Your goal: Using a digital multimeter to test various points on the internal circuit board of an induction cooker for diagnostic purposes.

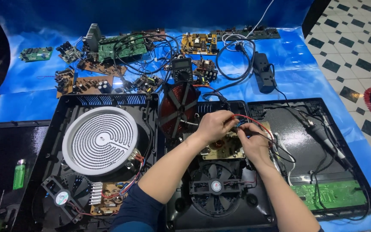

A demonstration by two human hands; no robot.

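Red wire [254,121], copper-red coil [177,108], white spiral-patterned heater disc [100,139], blue sheet [31,79].

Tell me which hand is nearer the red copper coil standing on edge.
Left. The left hand is just right of the red copper coil, almost beside it; the right hand is farther right, over the circuit board.

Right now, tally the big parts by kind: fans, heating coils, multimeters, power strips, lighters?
Cooling fans: 2, one by the left heater, one below the hands
Heating coils: 2, white radiant and copper induction tilted up
Multimeter: 1
Power strip: 1
Green lighter: 1
Total: 7
Left hand and right hand pinch wires over the board.
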